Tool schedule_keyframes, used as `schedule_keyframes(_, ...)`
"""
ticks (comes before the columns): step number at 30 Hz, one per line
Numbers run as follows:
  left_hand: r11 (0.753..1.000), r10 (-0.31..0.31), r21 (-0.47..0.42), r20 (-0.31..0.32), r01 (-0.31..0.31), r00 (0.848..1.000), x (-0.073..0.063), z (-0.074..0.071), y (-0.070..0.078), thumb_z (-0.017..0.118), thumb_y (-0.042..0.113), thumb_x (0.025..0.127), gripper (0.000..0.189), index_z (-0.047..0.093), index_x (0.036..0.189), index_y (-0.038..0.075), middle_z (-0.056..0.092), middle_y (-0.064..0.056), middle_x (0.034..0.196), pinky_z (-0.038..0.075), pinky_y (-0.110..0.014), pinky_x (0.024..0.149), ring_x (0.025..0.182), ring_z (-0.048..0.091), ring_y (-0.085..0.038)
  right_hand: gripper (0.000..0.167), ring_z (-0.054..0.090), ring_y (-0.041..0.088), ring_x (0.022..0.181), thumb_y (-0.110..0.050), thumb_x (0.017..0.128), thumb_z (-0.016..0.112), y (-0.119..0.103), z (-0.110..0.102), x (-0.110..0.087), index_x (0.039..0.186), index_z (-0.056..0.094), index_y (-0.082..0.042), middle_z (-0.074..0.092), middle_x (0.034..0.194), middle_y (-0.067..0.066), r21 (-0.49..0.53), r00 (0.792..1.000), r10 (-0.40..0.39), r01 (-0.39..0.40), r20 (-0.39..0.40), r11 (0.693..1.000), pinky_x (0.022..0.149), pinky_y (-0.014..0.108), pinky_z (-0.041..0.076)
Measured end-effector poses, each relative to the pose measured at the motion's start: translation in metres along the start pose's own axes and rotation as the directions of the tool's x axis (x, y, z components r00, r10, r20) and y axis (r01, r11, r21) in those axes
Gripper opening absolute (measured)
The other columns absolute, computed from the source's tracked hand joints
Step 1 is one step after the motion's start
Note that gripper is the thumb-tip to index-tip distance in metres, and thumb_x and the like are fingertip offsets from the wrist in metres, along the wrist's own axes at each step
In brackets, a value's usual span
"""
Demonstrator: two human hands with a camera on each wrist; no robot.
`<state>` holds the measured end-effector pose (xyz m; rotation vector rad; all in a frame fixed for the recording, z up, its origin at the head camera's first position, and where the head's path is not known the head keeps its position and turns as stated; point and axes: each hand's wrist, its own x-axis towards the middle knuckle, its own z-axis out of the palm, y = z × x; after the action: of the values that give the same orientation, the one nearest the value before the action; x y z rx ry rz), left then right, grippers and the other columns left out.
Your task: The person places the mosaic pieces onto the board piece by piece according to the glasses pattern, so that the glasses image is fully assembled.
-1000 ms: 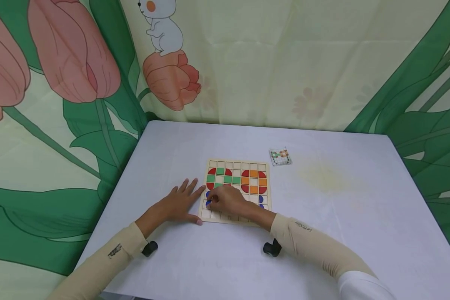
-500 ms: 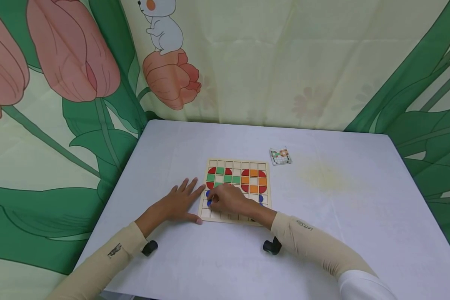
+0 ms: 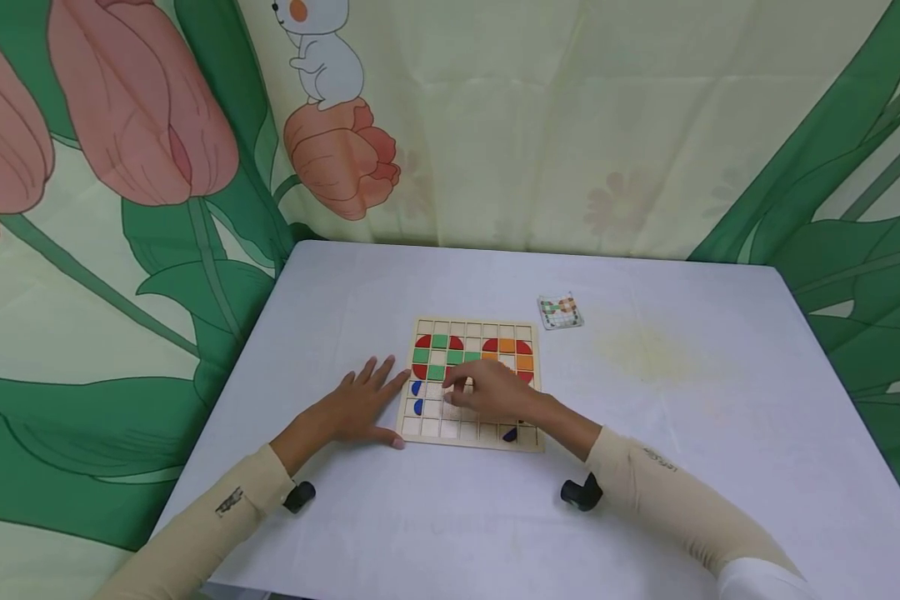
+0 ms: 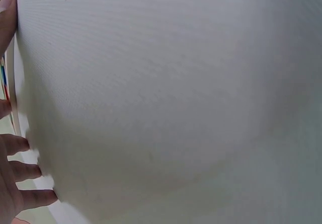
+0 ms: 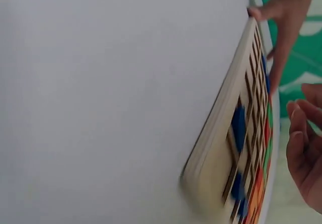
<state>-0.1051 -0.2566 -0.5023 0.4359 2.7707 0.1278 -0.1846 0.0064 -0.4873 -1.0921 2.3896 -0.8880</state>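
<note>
A wooden grid board [image 3: 450, 430] lies on the table with red, green and orange pieces set in its upper rows. Two blue half-round pieces [image 3: 417, 407] sit one above the other in its left column. Near its lower right lies a darker blue half-round piece [image 3: 510, 435]. My left hand [image 3: 356, 407] is spread flat beside the board, index finger and thumb tip at its left edge. Above the board's middle hovers my right hand [image 3: 495, 390], fingers loosely bent and nothing visible between them; it hides part of the orange and red ring. The right wrist view shows its fingertips [image 5: 297, 110] over the board.
A small pattern card [image 3: 560, 311] lies beyond the board's upper right corner. White cloth covers the table [image 3: 675, 433]. Behind it hangs a curtain [image 3: 540, 133] printed with tulips. Black wrist cameras [image 3: 581, 493] sit under both forearms.
My right hand has left the lower blue piece in the left column and moved right across the board, baring both blue pieces there. The left hand stays in place.
</note>
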Motion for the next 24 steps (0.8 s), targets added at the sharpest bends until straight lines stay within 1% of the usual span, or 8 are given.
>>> schedule_keyframes(4,1.000,-0.001,0.001,-0.007,0.001,1.000,0.002,0.002,0.000,0.069,0.076,0.074,0.114,0.022,0.161,0.020,0.013,-0.018,0.168,0.027,-0.070,0.113,0.153,0.013,-0.048,0.020,0.055,0.012,0.074,-0.023,0.094,0.072,0.025,-0.021,-0.026,0.112,0.076,-0.014,0.068,0.090,-0.010,0.025,1.000,0.023,-0.023,-0.005,0.999,0.063,0.024,0.048)
schedule_keyframes(8,1.000,-0.014,0.001,0.005,0.014,1.000,0.003,0.002,0.000,0.069,0.076,0.074,0.115,0.020,0.162,0.021,0.011,-0.017,0.169,0.026,-0.070,0.114,0.153,0.010,-0.047,0.020,0.053,0.012,0.071,-0.022,0.093,0.072,0.052,-0.039,-0.058,0.112,0.076,-0.016,0.070,0.094,-0.008,0.028,0.996,0.085,-0.085,0.015,0.996,0.061,0.022,0.046)
schedule_keyframes(12,1.000,-0.023,0.001,0.017,0.023,1.000,0.004,0.003,0.000,0.069,0.077,0.073,0.115,0.020,0.162,0.022,0.010,-0.016,0.169,0.025,-0.069,0.114,0.154,0.009,-0.047,0.021,0.054,0.012,0.076,-0.022,0.093,0.073,0.076,-0.050,-0.089,0.113,0.076,-0.019,0.073,0.106,-0.006,0.027,0.988,0.139,-0.141,0.061,0.990,0.063,0.021,0.047)
schedule_keyframes(15,1.000,-0.025,0.000,0.020,0.025,0.999,0.003,0.004,0.000,0.068,0.077,0.073,0.116,0.020,0.162,0.021,0.011,-0.017,0.169,0.025,-0.069,0.114,0.154,0.009,-0.047,0.022,0.056,0.011,0.079,-0.021,0.092,0.074,0.088,-0.055,-0.107,0.114,0.076,-0.020,0.072,0.111,-0.005,0.020,0.985,0.139,-0.141,0.100,0.990,0.067,0.020,0.048)
schedule_keyframes(19,1.000,-0.027,0.001,0.018,0.027,0.999,0.003,0.004,0.001,0.068,0.077,0.073,0.116,0.020,0.162,0.021,0.011,-0.017,0.169,0.025,-0.069,0.114,0.154,0.009,-0.047,0.024,0.056,0.010,0.082,-0.020,0.090,0.076,0.095,-0.058,-0.120,0.114,0.075,-0.019,0.072,0.107,-0.007,-0.002,0.984,0.121,-0.122,0.131,0.993,0.070,0.020,0.050)
schedule_keyframes(24,1.000,-0.027,0.002,0.018,0.027,0.999,0.004,0.003,0.002,0.069,0.077,0.073,0.116,0.020,0.162,0.021,0.011,-0.017,0.169,0.025,-0.069,0.114,0.153,0.010,-0.047,0.025,0.055,0.008,0.080,-0.022,0.087,0.079,0.093,-0.056,-0.125,0.112,0.076,-0.019,0.070,0.102,-0.010,-0.019,0.982,0.124,-0.123,0.143,0.992,0.067,0.021,0.049)
